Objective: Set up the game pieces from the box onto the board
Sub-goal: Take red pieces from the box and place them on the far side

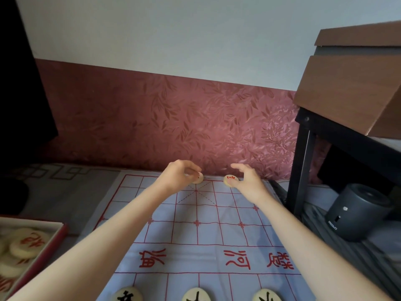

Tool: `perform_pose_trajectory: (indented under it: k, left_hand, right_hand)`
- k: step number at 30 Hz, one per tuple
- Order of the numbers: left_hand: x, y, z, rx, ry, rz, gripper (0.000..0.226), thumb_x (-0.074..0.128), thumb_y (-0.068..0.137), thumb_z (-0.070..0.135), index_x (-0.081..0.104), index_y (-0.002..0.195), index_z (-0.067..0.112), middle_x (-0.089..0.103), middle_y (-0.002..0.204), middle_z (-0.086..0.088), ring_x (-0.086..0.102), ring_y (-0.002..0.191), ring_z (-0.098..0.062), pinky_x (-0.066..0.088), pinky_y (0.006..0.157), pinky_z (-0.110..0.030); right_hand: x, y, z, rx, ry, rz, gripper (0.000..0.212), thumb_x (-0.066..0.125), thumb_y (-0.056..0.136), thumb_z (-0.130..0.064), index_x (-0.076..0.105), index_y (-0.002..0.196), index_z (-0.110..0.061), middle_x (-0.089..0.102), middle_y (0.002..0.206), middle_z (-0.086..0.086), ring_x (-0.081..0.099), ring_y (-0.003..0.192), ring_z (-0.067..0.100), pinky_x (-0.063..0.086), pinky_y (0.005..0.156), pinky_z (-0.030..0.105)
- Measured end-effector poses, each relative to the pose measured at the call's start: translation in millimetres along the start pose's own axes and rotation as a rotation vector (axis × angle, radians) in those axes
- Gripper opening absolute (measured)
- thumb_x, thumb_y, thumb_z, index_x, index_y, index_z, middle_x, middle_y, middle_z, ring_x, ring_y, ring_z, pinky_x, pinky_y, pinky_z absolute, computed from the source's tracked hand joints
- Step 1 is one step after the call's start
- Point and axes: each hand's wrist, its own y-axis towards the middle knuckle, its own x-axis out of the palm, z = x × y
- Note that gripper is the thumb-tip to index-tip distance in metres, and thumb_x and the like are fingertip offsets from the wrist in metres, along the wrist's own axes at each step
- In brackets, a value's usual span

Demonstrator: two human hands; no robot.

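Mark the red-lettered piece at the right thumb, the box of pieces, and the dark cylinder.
red-lettered piece (229,178): head view, on its cream top face.
box (59,235): head view, on its red side wall.
dark cylinder (358,213): head view, on its curved side.

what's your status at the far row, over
Left hand pinching a xiangqi piece on the far row. Right hand open, thumb on a red-marked piece to its right. Nothing blocking on the cloth board; spare pieces in the box.

Left hand (180,175) around first piece (198,178), right hand (248,182) against second piece (229,179), at board's (208,235) far edge.
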Motion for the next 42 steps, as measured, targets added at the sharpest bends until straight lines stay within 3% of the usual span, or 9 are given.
perform_pose_trajectory:
  k: [7, 13, 15, 18, 26, 31, 35, 38, 42]
  left_hand:
    - [-27, -33, 6, -0.003, 0.053, 0.045, 0.021, 0.062, 0.085, 0.011, 0.068, 0.104, 0.015, 0.068, 0.095, 0.0, 0.062, 0.09, -0.008, 0.04, 0.067, 0.0]
    - [-69, -83, -2, -0.036, 0.087, 0.107, 0.02, 0.063, 0.085, 0.015, 0.069, 0.103, 0.02, 0.069, 0.095, 0.006, 0.062, 0.088, -0.004, 0.042, 0.07, -0.005]
    - [-86, -105, -9, -0.034, 0.109, 0.134, 0.02, 0.063, 0.085, 0.014, 0.068, 0.104, 0.019, 0.069, 0.096, 0.006, 0.062, 0.09, -0.004, 0.044, 0.069, -0.003]
    - [-114, -141, -25, -0.07, 0.17, 0.153, 0.023, 0.063, 0.085, 0.011, 0.068, 0.107, 0.016, 0.069, 0.099, 0.004, 0.062, 0.092, -0.005, 0.042, 0.082, -0.011]
    - [-180, -232, -60, -0.182, 0.164, 0.228, 0.022, 0.06, 0.086, 0.004, 0.064, 0.105, 0.016, 0.067, 0.099, 0.002, 0.062, 0.095, -0.013, 0.047, 0.088, -0.026]
    - [-199, -272, -66, -0.208, 0.273, 0.218, 0.021, 0.063, 0.085, 0.008, 0.066, 0.102, 0.02, 0.064, 0.099, 0.008, 0.058, 0.094, -0.007, 0.04, 0.074, -0.007]
    - [-188, -293, -62, -0.213, 0.303, 0.189, 0.023, 0.068, 0.082, 0.022, 0.065, 0.103, 0.026, 0.061, 0.098, 0.018, 0.057, 0.093, 0.001, 0.037, 0.072, -0.003]
    - [-175, -296, -62, -0.204, 0.305, 0.225, 0.033, 0.074, 0.076, 0.03, 0.066, 0.107, 0.025, 0.062, 0.101, 0.016, 0.057, 0.095, 0.0, 0.04, 0.08, -0.012]
    - [-166, -293, -62, -0.199, 0.363, 0.273, 0.036, 0.078, 0.069, 0.035, 0.066, 0.101, 0.027, 0.062, 0.095, 0.017, 0.06, 0.09, -0.005, 0.051, 0.08, -0.027]
  right_hand:
    - [5, -33, -49, -0.074, 0.08, -0.119, 0.037, 0.065, 0.083, -0.01, 0.061, 0.119, -0.015, 0.06, 0.123, 0.003, 0.053, 0.119, 0.015, 0.035, 0.099, 0.022]
    - [22, -65, -89, -0.151, 0.098, -0.257, 0.033, 0.065, 0.085, -0.013, 0.061, 0.118, -0.013, 0.06, 0.122, -0.002, 0.054, 0.111, 0.007, 0.033, 0.093, 0.014]
    - [31, -74, -104, -0.181, 0.093, -0.289, 0.032, 0.064, 0.086, -0.015, 0.062, 0.117, -0.015, 0.059, 0.12, -0.003, 0.054, 0.107, 0.005, 0.035, 0.093, 0.015]
    - [48, -91, -130, -0.21, 0.123, -0.344, 0.031, 0.063, 0.086, -0.013, 0.061, 0.118, -0.013, 0.057, 0.111, -0.007, 0.052, 0.105, 0.003, 0.037, 0.1, 0.021]
    - [100, -135, -190, -0.317, 0.109, -0.481, 0.031, 0.064, 0.086, -0.02, 0.061, 0.117, -0.02, 0.06, 0.121, -0.004, 0.053, 0.113, 0.007, 0.038, 0.103, 0.027]
    - [127, -155, -223, -0.394, 0.094, -0.536, 0.032, 0.062, 0.086, -0.023, 0.061, 0.117, -0.021, 0.059, 0.124, -0.004, 0.054, 0.114, 0.012, 0.045, 0.095, 0.032]
    - [152, -159, -239, -0.406, 0.048, -0.536, 0.037, 0.061, 0.086, -0.028, 0.056, 0.123, -0.028, 0.051, 0.13, 0.001, 0.053, 0.112, 0.016, 0.04, 0.091, 0.027]
    - [166, -157, -245, -0.351, 0.056, -0.539, 0.042, 0.059, 0.086, -0.03, 0.053, 0.128, -0.024, 0.05, 0.132, 0.007, 0.049, 0.121, 0.021, 0.039, 0.103, 0.035]
    - [179, -153, -245, -0.302, 0.03, -0.538, 0.045, 0.056, 0.088, -0.034, 0.051, 0.131, -0.022, 0.048, 0.132, 0.011, 0.043, 0.125, 0.022, 0.035, 0.107, 0.035]
